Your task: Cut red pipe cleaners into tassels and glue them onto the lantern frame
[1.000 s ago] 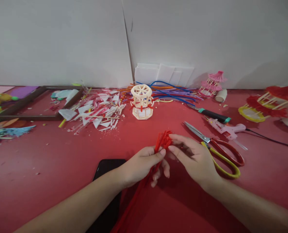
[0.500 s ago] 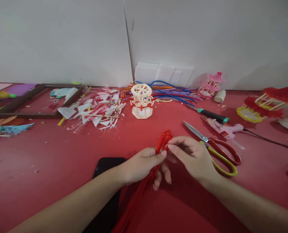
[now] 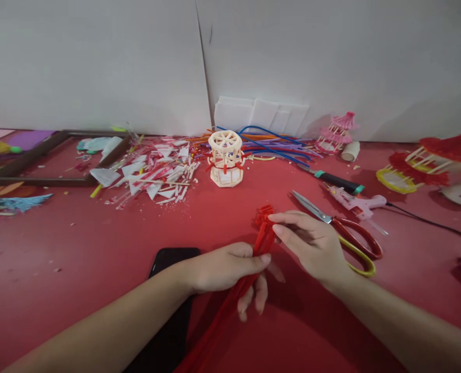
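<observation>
A long bundle of red strands runs from the lower middle up to its bent, curled top end. My left hand is closed round the bundle below that end, thumb laid across it. My right hand pinches at the right side of the bundle near the top, thumb and forefinger touching the red strands. Beyond the hands a cream openwork tower with a red band stands upright. Scissors with red and yellow handles lie just right of my right hand.
A black phone lies under my left forearm. Scraps and a brown frame are at the left. Blue and purple strands lie behind. A pink glue gun, a cutter and small pagoda models are at the right.
My left hand has slid slightly down the bundle, baring more of the red strands above its thumb. My right fingers have moved up a little and parted slightly. The view has shifted slightly.
</observation>
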Available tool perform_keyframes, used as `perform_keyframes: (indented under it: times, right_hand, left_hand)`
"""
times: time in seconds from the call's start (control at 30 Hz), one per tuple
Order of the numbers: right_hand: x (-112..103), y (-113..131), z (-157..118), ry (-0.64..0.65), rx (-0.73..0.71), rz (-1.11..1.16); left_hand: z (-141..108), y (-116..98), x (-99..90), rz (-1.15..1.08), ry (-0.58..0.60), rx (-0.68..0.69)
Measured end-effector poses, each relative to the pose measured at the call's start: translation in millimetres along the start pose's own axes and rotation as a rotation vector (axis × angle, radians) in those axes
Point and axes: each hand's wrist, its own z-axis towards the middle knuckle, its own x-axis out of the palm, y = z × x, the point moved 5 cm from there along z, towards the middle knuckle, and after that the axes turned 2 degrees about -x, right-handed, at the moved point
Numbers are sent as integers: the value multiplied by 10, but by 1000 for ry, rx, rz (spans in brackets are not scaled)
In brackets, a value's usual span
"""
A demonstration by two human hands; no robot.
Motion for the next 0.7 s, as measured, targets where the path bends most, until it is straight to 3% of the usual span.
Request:
perform_keyframes:
  times: [0.43,0.7]
  right_hand:
    - [103,-77,-97,0,162,65]
    - [114,-79,-76,-8,148,101]
  left_hand:
    - [-2,-14,2,188,-98,20]
    - [17,-27,20,165,-147,53]
